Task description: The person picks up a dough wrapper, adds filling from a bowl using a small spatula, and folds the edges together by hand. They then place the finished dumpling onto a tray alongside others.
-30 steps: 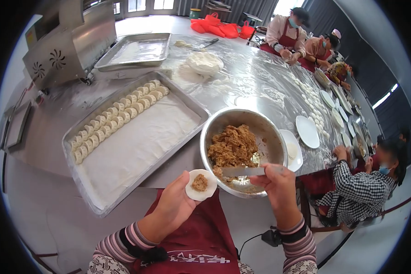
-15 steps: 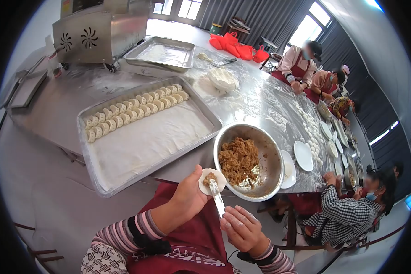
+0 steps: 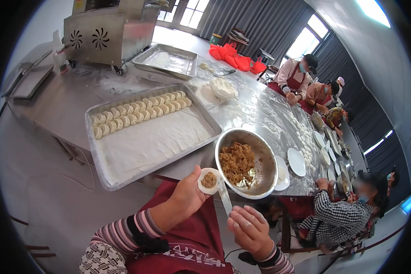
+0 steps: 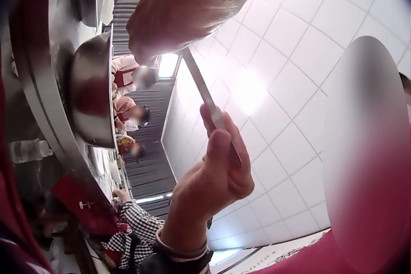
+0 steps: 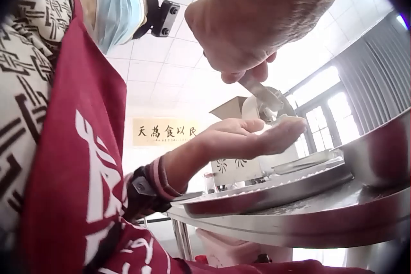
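My left hand (image 3: 186, 197) is palm up, carrying a round white dumpling wrapper (image 3: 202, 187) on its fingers. A small mound of brown filling (image 3: 209, 180) lies in the wrapper's middle. My right hand (image 3: 251, 231), floury at the fingers, pinches the handle end of a flat metal spatula (image 3: 225, 200). In the head view, the blade's tip overlaps the wrapper's right edge. Just beyond both hands stands a steel bowl (image 3: 266, 160) with a heap of the same brown filling (image 3: 235, 160) in it.
A lined metal tray (image 3: 155, 141) holds two rows of pleated dumplings (image 3: 144, 112) left of the bowl. White plates (image 3: 296, 162) are at the bowl's right. Behind are a flour heap (image 3: 223, 89), another tray (image 3: 169, 61) and a steel machine (image 3: 96, 39). Other people work along the right side.
The spatula came from the bowl to the wrapper, touched the filling there, then slid right to the wrapper's edge. My right hand came down toward me; the head view turned.
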Motion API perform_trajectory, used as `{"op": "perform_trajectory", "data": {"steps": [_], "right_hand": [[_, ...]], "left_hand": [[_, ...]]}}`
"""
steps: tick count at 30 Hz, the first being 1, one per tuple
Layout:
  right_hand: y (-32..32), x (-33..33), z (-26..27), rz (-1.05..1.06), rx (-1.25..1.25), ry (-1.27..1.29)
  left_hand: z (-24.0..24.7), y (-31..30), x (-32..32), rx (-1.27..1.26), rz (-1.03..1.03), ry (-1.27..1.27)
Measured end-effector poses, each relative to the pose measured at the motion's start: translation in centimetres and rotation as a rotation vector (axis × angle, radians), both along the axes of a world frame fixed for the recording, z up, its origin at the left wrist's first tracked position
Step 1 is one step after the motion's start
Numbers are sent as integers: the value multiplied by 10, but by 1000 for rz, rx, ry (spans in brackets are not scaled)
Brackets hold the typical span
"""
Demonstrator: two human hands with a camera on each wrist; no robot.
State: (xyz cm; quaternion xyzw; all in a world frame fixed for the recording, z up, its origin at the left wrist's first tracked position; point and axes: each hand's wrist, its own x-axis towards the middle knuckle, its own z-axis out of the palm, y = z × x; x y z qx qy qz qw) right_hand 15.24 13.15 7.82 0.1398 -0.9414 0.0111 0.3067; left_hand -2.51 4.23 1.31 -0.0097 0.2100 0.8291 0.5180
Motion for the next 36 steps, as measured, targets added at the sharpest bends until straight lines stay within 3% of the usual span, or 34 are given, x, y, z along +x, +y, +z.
{"op": "perform_trajectory", "data": {"steps": [3,8,11,14,15,17,20,24,26,30,32,34,36], "right_hand": [[8,-6,-6,40,158,-58],[1,5,1,67,72,-87],[11,10,1,-99,-471,145],[18,-3,-1,-235,-1368,188],[24,-7,-6,-240,-1374,190],[38,-14,-15,-248,-1675,125],[57,-11,-22,-267,-1816,160],[62,-9,-23,-221,-1804,228],[57,-17,-22,-225,-1749,82],[82,-22,-27,-301,-1790,80],[104,-17,-27,-246,-1860,216],[115,-22,-24,-260,-1782,316],[125,-31,-33,-430,-1261,421]], "left_hand": [[1,-4,1,56,-35,21],[-10,-7,-2,104,-61,43],[-13,-10,-4,128,-184,76],[-5,-11,1,144,-238,115],[-4,-10,1,138,-242,113],[-4,-8,1,185,-292,96],[-6,-7,0,143,-271,119],[-16,1,-6,131,-286,138],[-16,5,-7,132,-318,136],[-20,10,-9,132,-313,143],[-23,8,-14,101,-279,148],[-25,6,-20,91,-262,158],[-25,5,-20,84,-255,166]]}}
